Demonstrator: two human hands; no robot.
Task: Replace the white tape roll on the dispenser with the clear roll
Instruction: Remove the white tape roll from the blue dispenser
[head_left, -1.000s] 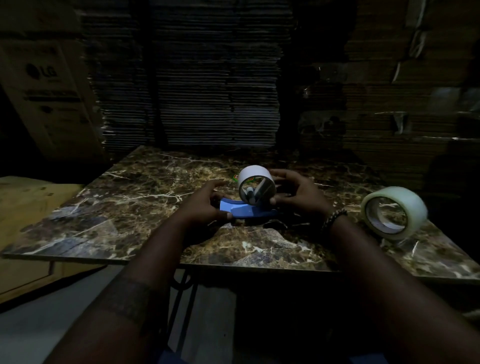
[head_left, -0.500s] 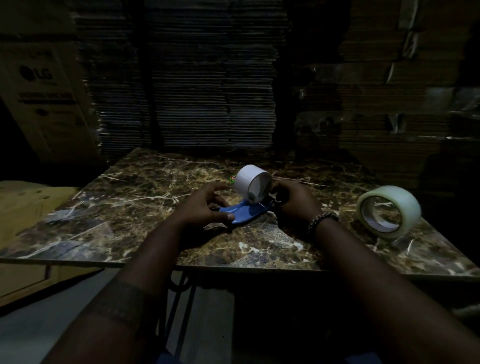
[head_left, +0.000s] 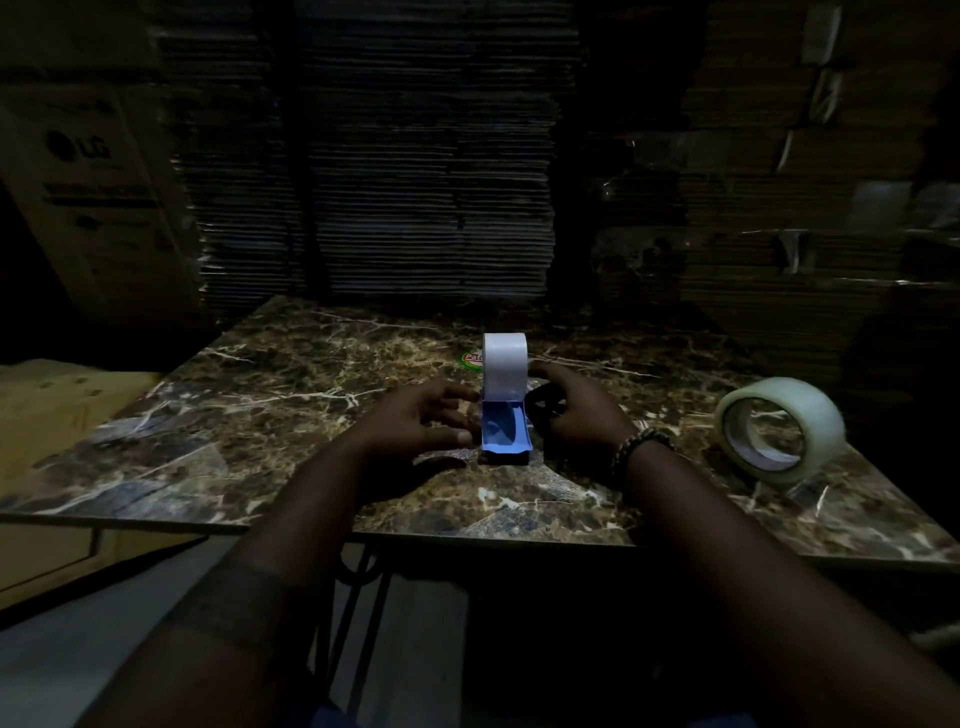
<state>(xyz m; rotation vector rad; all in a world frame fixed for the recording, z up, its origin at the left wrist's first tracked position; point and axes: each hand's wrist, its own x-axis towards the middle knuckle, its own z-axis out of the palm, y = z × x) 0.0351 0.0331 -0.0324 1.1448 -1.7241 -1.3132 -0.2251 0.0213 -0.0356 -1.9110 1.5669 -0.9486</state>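
Starting at the left: grips the blue dispenser (head_left: 505, 434) by its left wall with the left hand (head_left: 415, 423), thumb low, curled fingers higher up. Dead centre, shows the white tape roll (head_left: 505, 366) upright on the dispenser, not yet off. Just right of that, sets the right hand (head_left: 576, 415) against the roll's flank, fingers curled, though too dark to tell whether clamped or merely touching. Further right, leaves the clear roll (head_left: 779, 434) propped on its rim, well apart, near the table (head_left: 260, 415) corner. Risks from here, as a judgement: could tip the light dispenser if yanked sideways against a weak left-hand hold; could catch a fingertip on the cutter, unseen in this gloom; could send the clear roll rolling off the edge with a careless right forearm
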